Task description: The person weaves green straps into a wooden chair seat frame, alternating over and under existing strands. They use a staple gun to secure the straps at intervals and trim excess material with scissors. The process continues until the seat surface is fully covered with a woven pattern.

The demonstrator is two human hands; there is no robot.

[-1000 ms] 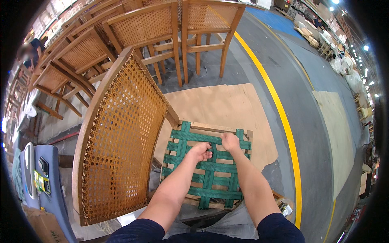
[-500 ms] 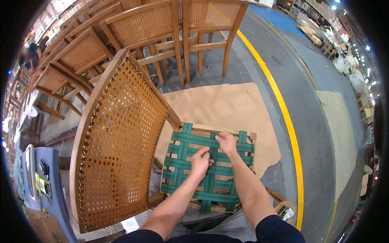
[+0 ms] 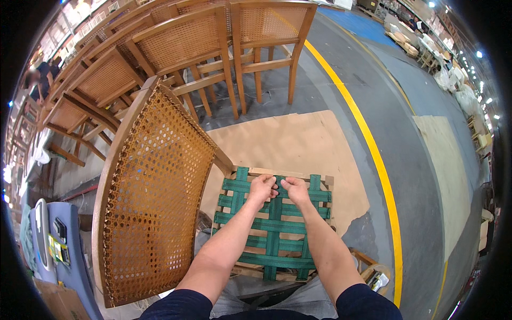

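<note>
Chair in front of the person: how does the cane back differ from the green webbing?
Colour: the cane back is golden brown; the green webbing is green.
Weave: the cane back is fine with many small holes; the green webbing is broad straps with larger gaps.
Pose: the cane back rises up; the green webbing lies roughly flat.
Shared: both are open, woven surfaces.

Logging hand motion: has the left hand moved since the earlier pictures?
Yes, the left hand moved forward, closer to the seat's wooden far rail.
</note>
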